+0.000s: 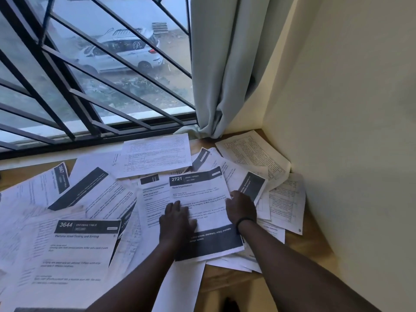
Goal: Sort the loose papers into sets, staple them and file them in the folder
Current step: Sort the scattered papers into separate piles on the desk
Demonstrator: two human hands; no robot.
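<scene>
Sorting: sheet 2721 (200,199) is pressed by left hand (176,218), fingers flat.
Right hand (240,207): 3 o'clock edge is gripped.
Risk: underlying papers (90,199) may be dragged across the bench (225,280).

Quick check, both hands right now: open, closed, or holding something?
Left hand: open, fingers flat, pressing on the sheet numbered 2721.
Right hand: at that sheet's right edge, fingers curled; grip cannot be told.

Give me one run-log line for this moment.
stage: sorting | left hand: flat on sheet 2721 | right hand: at its right edge | stapler, folder: not visible
</scene>
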